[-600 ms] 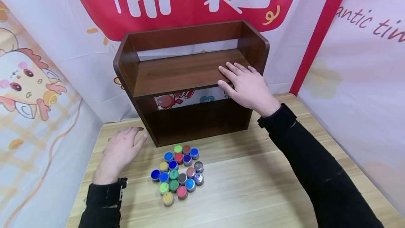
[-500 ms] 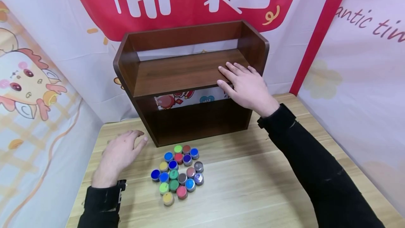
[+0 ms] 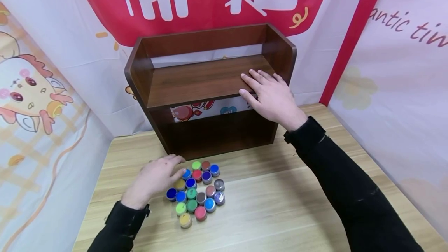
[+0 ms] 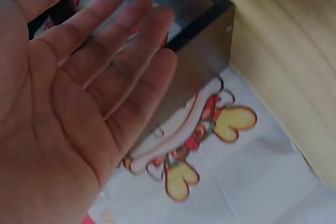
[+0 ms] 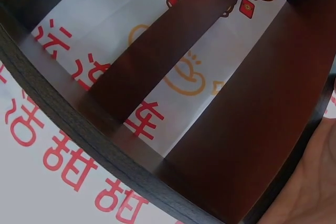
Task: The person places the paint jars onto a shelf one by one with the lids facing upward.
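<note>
A dark brown two-tier wooden shelf stands at the back of the table. My right hand rests on its upper board near the right end, fingers spread and thumb at the front edge. The right wrist view shows part of that palm at the board's edge. My left hand is over the left side of a cluster of small round pots with coloured lids, partly covering a blue-lidded pot. Its palm and fairly straight fingers show in the left wrist view, holding nothing. Whether it touches a pot I cannot tell.
The pots sit close together on the pale wooden table, in front of the shelf's left half. A red and white printed cloth hangs behind the shelf. Printed cloth walls also border the table at left and right.
My left hand has moved right and slightly down, from beside the shelf's lower left corner to the pots. The right hand has stayed on the upper board.
</note>
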{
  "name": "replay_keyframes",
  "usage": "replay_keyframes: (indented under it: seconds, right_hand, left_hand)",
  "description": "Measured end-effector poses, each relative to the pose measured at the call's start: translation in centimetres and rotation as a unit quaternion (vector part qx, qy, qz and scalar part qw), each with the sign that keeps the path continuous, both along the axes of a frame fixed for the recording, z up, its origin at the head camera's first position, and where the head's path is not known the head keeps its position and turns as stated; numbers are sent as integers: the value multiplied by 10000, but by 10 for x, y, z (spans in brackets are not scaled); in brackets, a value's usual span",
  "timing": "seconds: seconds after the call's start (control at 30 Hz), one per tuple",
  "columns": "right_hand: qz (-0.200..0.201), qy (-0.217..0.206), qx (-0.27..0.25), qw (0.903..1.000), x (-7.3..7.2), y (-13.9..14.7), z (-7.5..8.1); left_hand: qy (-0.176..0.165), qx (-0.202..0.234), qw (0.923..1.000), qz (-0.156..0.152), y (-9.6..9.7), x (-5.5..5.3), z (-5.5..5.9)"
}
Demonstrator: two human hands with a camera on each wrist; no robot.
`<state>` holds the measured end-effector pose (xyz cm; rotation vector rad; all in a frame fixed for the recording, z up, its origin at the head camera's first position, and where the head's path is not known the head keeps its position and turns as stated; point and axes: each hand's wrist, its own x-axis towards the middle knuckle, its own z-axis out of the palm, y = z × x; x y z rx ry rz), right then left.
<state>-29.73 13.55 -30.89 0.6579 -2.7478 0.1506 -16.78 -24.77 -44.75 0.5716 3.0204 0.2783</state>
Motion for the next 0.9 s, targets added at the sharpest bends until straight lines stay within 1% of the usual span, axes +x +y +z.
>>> replay_keyframes:
  seconds: [0.2,0.3,0.5,0.67,0.9]
  right_hand:
    - [16,28,-20,10000,0,1,-1]
    - [6,22,-19,10000,1,1,-2]
    - [-2,19,-22,10000,1,0,-3]
    - [3,44,-19,10000,1,0,-3]
    - [11,121,15,9999,0,0,-2]
  left_hand:
    - [39,175,9984,-528,16,-16,-18]
    - [-7,243,9968,-757,23,-24,-23]
    - [-135,294,9941,-1035,31,-32,-25]
    - [-143,216,9930,-1153,33,-38,-24]
    - [-71,165,9925,-1206,32,-46,-22]
